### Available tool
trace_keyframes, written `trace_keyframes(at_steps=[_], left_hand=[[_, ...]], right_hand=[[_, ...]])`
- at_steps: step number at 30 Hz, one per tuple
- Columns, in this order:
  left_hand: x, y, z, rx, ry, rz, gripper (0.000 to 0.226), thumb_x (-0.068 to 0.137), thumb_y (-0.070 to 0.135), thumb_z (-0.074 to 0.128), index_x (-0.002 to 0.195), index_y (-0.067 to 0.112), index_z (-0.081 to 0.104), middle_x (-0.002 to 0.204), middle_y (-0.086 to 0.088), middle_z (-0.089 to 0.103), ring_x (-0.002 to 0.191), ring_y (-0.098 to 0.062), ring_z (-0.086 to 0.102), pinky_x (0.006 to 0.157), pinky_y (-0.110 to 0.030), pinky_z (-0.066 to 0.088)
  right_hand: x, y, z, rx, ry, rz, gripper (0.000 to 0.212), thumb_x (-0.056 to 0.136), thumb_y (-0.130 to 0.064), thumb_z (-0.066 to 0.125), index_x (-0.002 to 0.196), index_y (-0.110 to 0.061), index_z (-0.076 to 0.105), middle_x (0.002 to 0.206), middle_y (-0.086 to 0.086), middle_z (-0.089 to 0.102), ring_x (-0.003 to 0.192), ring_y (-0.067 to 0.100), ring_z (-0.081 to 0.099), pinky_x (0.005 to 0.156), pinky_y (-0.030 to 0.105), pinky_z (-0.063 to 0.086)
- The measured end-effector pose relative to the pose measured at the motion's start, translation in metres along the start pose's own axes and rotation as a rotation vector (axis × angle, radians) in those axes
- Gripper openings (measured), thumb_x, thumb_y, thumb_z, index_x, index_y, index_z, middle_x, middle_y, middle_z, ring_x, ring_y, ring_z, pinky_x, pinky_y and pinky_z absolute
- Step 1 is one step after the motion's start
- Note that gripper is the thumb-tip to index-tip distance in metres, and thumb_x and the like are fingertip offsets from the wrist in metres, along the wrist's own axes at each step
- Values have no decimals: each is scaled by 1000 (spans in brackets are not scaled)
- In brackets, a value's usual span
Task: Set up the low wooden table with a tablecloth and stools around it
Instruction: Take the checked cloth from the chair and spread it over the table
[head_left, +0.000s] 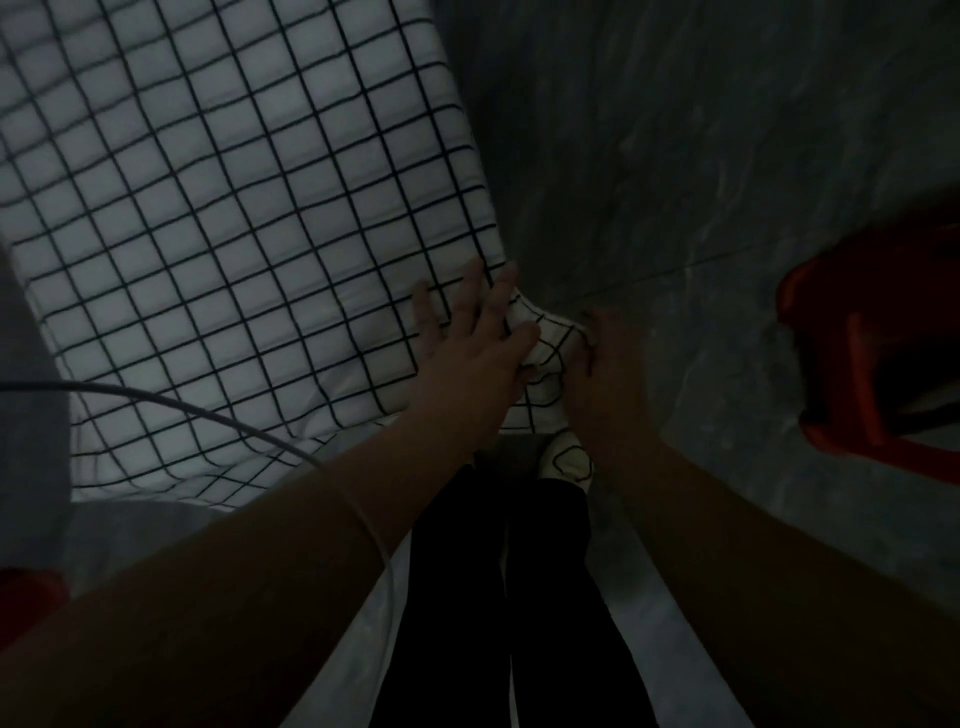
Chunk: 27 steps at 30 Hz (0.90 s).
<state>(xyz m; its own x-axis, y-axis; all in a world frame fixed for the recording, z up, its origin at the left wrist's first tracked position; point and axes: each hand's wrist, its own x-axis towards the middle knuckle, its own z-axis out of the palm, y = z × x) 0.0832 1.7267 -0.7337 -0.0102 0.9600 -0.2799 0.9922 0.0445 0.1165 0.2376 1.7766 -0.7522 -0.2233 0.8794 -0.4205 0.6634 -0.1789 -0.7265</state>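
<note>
A white tablecloth (218, 218) with a black grid pattern covers the low table, which is hidden beneath it. My left hand (470, 332) lies flat on the cloth at its near right corner, fingers straight and spread. My right hand (605, 358) sits just beside it and grips the cloth where the corner hangs over the edge. A red stool (862, 358) stands on the floor at the right, apart from the table.
The scene is dim. Grey marbled floor (701, 156) fills the right side. My dark trouser legs (498, 597) and one light sock (569, 460) show below the hands. A thin white cable (197, 410) curves across my left forearm. Something red (31, 592) shows at the lower left.
</note>
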Motion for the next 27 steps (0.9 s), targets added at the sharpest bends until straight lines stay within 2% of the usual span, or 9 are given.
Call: trace_keyframes(at_steps=[3, 6, 10, 13, 16, 20, 23, 25, 27], left_hand=[[1, 4, -6, 11, -9, -37, 51, 87, 56, 55, 130, 29, 55, 165, -14, 12, 151, -42, 1, 106, -78, 4], [-5, 2, -13, 4, 17, -59, 69, 85, 53, 60, 148, 32, 39, 165, -13, 7, 152, -38, 0, 108, -77, 2], [-26, -7, -18, -47, 8, -150, 87, 85, 48, 64, 156, 30, 17, 165, -13, 4, 152, -37, -2, 113, -72, 5], [-40, -18, -18, -89, -56, -241, 94, 86, 48, 65, 159, 24, 10, 166, -13, -1, 152, -33, -9, 117, -66, 3], [-50, -29, -18, -101, -110, -280, 92, 90, 50, 57, 159, 20, 3, 166, -12, -4, 152, -32, -11, 120, -59, -2], [-59, -38, -20, -152, -110, -269, 84, 96, 45, 51, 159, 22, 1, 166, -9, -6, 152, -30, -11, 122, -52, 0], [-66, -41, -28, -199, -63, -284, 79, 94, 41, 54, 159, 24, 11, 166, -11, 4, 153, -31, -4, 121, -55, 4], [-74, -43, -31, -214, -83, -318, 80, 95, 42, 52, 159, 25, 8, 166, -10, 0, 152, -30, -7, 121, -55, 2], [-87, -49, -33, -210, -105, -361, 81, 96, 45, 49, 159, 27, 1, 166, -8, -6, 152, -28, -12, 121, -53, 0]], right_hand=[[-17, -2, -12, -200, -112, -264, 65, 81, -15, 50, 143, 0, 44, 148, 20, 44, 138, 34, 39, 116, 46, 29], [-20, -2, -13, -434, -226, -411, 76, 81, -30, 56, 150, -5, 36, 156, 17, 35, 145, 33, 30, 116, 55, 26], [-6, -9, -5, -459, -231, -391, 79, 85, -28, 66, 153, -10, 31, 158, 11, 34, 146, 26, 29, 119, 49, 20], [7, -14, 4, -412, -282, -382, 69, 86, -18, 67, 149, -10, 40, 149, 9, 48, 137, 28, 43, 116, 50, 28], [9, -18, 8, -372, -323, -329, 65, 85, -15, 61, 148, -15, 43, 141, 6, 55, 129, 26, 50, 109, 43, 37], [2, -28, 3, -343, -303, -333, 58, 82, -27, 50, 137, -11, 53, 119, 12, 66, 109, 30, 61, 93, 43, 50], [0, -35, 3, -472, -288, -306, 64, 83, -12, 63, 144, -3, 45, 137, 22, 54, 126, 38, 52, 106, 45, 39], [-5, -47, 3, -532, -244, -279, 76, 81, -5, 66, 150, 1, 34, 150, 26, 38, 136, 42, 40, 110, 49, 34], [-16, -68, 3, -559, -212, -338, 83, 80, -6, 65, 153, -1, 26, 158, 25, 25, 142, 43, 29, 113, 54, 31]])
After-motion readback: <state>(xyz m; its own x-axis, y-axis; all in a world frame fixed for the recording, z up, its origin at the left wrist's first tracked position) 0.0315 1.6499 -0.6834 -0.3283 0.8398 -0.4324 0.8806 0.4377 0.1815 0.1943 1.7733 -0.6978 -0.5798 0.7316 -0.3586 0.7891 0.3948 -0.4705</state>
